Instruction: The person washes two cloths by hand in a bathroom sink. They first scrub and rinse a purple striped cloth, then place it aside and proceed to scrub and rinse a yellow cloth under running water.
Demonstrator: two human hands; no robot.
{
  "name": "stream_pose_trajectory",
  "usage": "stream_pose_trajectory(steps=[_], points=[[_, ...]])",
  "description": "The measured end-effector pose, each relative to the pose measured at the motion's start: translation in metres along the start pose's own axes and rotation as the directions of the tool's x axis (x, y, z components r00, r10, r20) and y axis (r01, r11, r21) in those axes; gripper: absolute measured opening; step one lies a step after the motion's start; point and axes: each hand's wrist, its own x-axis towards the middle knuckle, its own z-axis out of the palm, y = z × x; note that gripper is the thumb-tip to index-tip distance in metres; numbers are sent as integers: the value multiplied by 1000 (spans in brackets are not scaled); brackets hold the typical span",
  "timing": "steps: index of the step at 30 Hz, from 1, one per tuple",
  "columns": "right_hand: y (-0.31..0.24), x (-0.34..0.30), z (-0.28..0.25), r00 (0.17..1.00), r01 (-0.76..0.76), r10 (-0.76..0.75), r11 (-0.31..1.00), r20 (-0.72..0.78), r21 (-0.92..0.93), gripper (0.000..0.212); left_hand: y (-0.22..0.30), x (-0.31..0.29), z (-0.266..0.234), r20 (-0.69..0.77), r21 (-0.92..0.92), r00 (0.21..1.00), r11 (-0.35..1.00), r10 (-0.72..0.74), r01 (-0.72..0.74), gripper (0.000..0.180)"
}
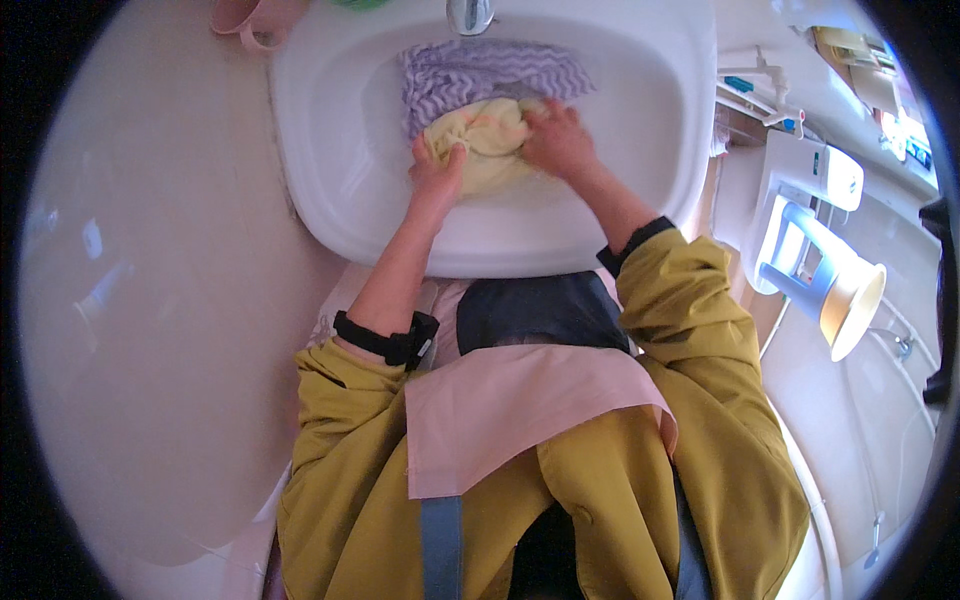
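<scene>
Soft pale-yellow cloth (pixel 490 130), gripped in part-closed left hand (pixel 436 176), touched by half-curled right hand (pixel 559 142), hold unclear, inside glossy white basin (pixel 640 160).

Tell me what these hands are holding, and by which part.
The yellow cloth: the left hand holds its left side between thumb and fingers. The right hand is at its right side; whether it grips is unclear.

Head-worn fisheye, facing down, above sink (pixel 645 130)
</scene>
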Motion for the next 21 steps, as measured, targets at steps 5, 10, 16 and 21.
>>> stream_pose_trajectory(steps=[5, 10, 16, 21], points=[[-22, 3, -5, 951, -255, 296, 915, -89, 314, 39, 29, 6, 16, 420, -539, 874, 708, -245, 457, 73], [-101, -33, -44, 994, 26, 41, 815, -103, 579, 32, 6, 49, 8, 589, -736, 620, 661, 518, 146, 31], [-107, -30, -49, 984, -20, 106, 862, -141, 506, 24, 31, 9, 14, 461, -839, 770, 498, 441, 217, 16], [-40, 9, -36, 983, -147, 154, 986, -100, 75, 28, 43, -15, 16, 208, -774, 978, 606, -29, 183, 33]])
